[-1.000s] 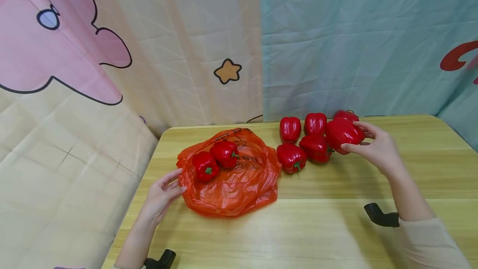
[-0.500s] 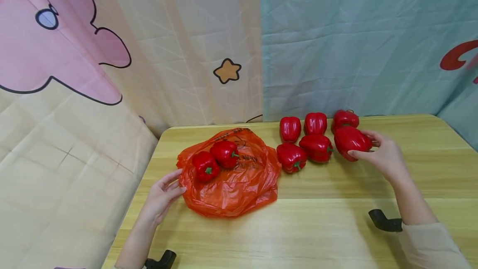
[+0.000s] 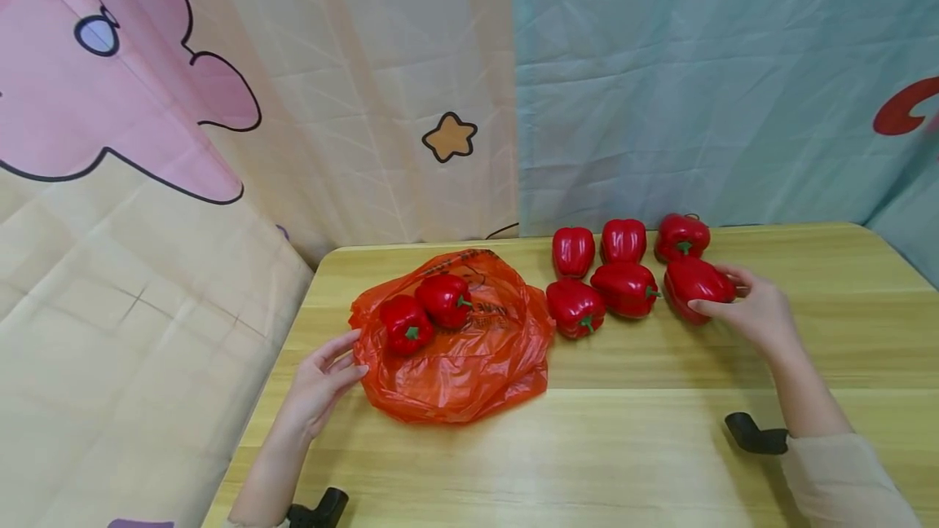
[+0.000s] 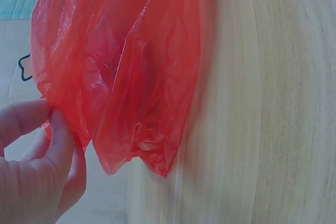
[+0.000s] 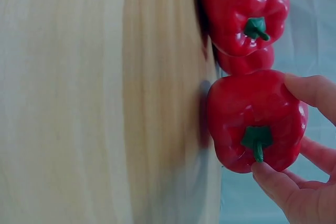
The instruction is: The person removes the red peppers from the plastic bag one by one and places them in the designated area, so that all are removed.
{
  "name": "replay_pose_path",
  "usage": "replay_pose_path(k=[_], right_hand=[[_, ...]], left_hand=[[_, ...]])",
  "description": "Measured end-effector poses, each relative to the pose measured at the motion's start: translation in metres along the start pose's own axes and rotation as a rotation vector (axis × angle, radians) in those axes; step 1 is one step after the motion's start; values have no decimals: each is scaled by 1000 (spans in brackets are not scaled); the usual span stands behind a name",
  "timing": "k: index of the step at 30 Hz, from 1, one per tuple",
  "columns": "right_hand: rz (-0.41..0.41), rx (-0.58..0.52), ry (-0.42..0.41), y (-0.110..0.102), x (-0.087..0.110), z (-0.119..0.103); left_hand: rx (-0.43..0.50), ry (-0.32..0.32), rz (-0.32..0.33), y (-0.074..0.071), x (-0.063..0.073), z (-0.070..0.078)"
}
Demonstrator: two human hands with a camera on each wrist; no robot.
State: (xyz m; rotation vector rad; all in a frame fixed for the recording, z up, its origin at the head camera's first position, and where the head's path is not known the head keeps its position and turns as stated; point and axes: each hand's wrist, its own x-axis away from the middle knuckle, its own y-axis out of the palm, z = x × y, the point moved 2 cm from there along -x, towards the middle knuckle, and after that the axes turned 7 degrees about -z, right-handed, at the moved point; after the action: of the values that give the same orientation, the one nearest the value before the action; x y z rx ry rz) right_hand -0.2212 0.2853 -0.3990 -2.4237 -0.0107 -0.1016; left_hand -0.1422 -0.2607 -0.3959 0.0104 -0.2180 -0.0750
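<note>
My right hand (image 3: 759,314) grips a glossy red bell pepper (image 3: 693,288) at the right end of a group of peppers. In the right wrist view, fingers and thumb lie around that bell pepper (image 5: 257,103), and its green stem faces the camera. My left hand (image 3: 317,391) pinches the left edge of an orange-red plastic bag (image 3: 462,385) laid out on the table. The left wrist view shows fingertips closed on the thin bag (image 4: 142,66). Two red bell peppers, one left (image 3: 405,324) and one right (image 3: 444,300), sit at the bag's left part.
Beside the bag's right edge, several more red bell peppers stand in two rows, including one in front (image 3: 575,308) and one at the back right (image 3: 682,236). They rest on a light wooden table (image 3: 587,446). A printed curtain (image 3: 660,80) hangs behind the table's far edge.
My right hand has moved a little to the right and down with its bell pepper, uncovering the one at the back right. The left hand keeps its place on the bag.
</note>
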Motion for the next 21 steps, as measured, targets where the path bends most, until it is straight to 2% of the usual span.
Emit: replay_pose_path(k=[10, 21], right_hand=[[-6, -30, 23, 4, -4, 5], [10, -60, 35, 6, -5, 6]], left_hand=[[-2, 12, -5, 0, 0, 0], [-2, -5, 2, 0, 0, 0]])
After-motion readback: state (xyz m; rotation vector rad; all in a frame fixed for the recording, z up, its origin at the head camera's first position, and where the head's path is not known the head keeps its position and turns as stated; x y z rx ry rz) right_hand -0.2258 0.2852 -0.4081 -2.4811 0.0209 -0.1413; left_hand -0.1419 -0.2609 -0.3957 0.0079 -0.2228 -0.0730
